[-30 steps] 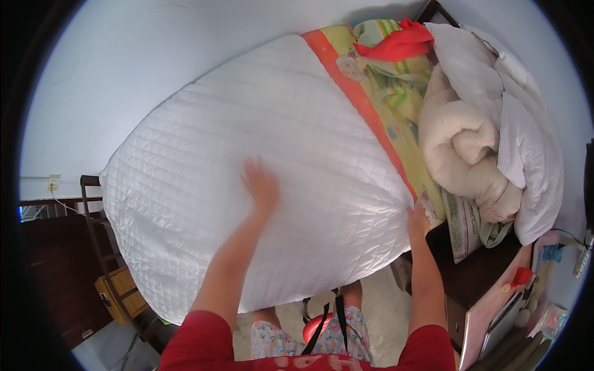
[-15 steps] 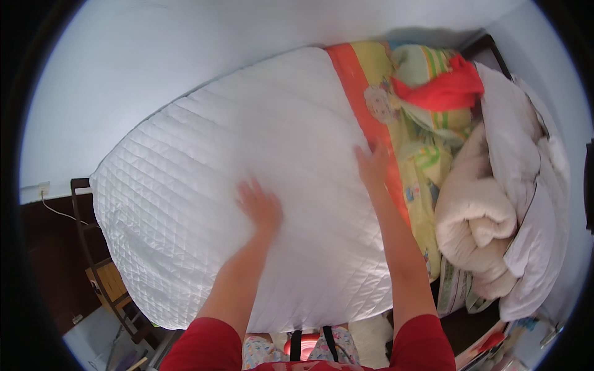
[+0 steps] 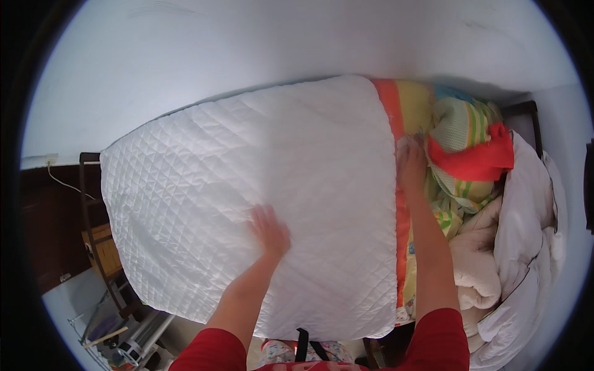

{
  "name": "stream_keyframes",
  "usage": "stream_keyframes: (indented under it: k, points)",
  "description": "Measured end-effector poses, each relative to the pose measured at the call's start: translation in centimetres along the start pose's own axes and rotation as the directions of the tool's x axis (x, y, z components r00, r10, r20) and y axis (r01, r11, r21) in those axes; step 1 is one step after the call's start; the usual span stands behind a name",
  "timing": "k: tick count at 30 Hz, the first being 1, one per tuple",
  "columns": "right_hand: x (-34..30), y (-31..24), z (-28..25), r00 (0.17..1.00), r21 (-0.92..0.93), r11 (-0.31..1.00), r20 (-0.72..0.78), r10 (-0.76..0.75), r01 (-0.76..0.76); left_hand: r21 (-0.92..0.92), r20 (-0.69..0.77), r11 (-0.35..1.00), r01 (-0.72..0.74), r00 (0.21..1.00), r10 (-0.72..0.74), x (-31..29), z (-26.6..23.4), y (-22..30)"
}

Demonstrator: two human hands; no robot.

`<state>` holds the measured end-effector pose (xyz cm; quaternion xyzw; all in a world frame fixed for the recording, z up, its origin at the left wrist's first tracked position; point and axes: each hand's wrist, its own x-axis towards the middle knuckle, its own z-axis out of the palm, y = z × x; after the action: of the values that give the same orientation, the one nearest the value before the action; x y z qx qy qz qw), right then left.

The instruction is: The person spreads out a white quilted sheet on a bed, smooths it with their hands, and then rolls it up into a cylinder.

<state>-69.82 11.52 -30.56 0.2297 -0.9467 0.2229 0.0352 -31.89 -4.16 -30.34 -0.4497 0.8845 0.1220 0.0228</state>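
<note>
Hands [image 3: 270, 230] lie flat on white quilted pad [image 3: 204, 185].

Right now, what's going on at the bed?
A person in red sleeves is leaning over a bed, spreading a white quilted mattress pad across it. The left hand lies flat and open on the pad's middle. The right hand is at the pad's right edge, where it meets an orange-bordered patterned sheet; whether its fingers grip the edge cannot be told. Striped bedding with a red cloth and rolled cream and white blankets are piled at the right end.
</note>
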Motion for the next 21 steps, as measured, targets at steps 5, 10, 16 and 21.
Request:
stream_keyframes:
  k: [5,10,16,21]
  points:
    - [-1.8,0.9,0.1,0.987,-0.080,0.989,-0.083,-0.134,0.127,0.118,0.109,0.992,0.038,0.993,-0.051,0.8,-0.9,1.6]
    - [-2.0,1.1,0.6,0.981,-0.104,0.985,-0.125,-0.150,0.138,0.070,0.023,0.997,0.019,1.000,-0.020,-0.1,-0.9,1.0]
    - [-1.9,2.8,1.5,0.989,-0.044,0.992,-0.084,-0.124,0.121,-0.003,-0.430,0.999,0.039,0.902,-0.036,2.2,-1.0,4.6]
    - [-1.7,2.2,1.3,0.991,-0.068,0.990,-0.055,-0.124,0.120,-0.439,-0.587,0.830,-0.345,0.810,0.026,15.2,-2.8,16.7]
